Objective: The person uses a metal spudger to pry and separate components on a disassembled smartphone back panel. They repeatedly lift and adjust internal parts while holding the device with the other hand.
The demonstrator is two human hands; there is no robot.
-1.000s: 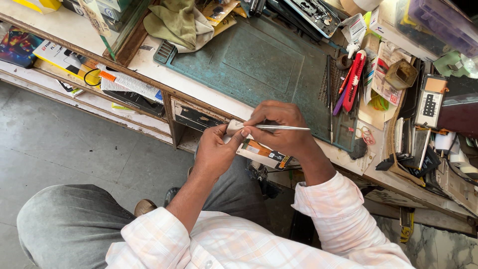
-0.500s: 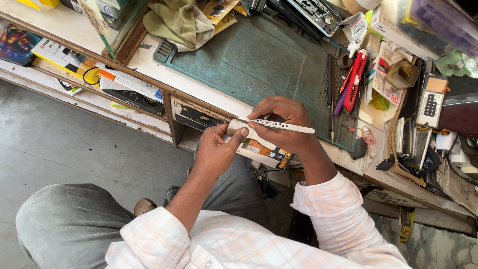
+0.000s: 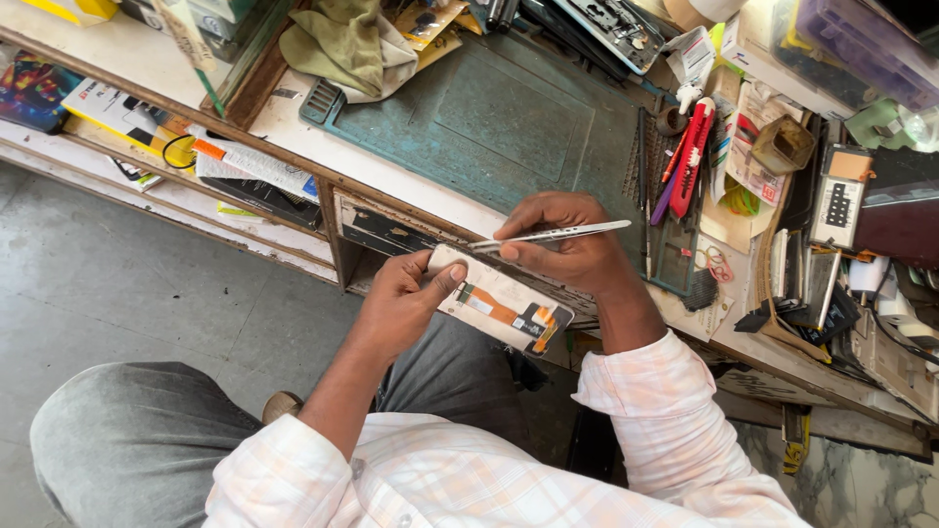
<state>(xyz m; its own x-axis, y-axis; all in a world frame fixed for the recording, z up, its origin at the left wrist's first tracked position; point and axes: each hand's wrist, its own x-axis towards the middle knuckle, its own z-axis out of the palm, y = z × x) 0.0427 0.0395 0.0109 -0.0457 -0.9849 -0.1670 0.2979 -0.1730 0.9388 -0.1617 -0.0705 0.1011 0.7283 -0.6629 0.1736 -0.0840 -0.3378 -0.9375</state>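
- We hold our left hand (image 3: 401,303) up in front of us, forearm bare, fingers curled and thumb pressed forward in a grip.
- Our right hand (image 3: 567,244) sits just beside it, wrist bent, sleeve rolled at the forearm, fingertips pinched together.

Phone display panel (image 3: 504,305) — flat white rectangle with an orange flex strip and a dark patch, held over the near edge of the workbench (image 3: 293,132) between left hand (image 3: 401,308) and right hand (image 3: 567,249).

Flat printed box (image 3: 108,108), white with dark picture, on the shelf at the bench's left end.

Colourful dark packet (image 3: 34,88) at the far left edge.

Small beige meter (image 3: 839,200) with dark readout window — right side of the bench.

Printed paper packet (image 3: 753,166), white with red marks, beside the red cutter.
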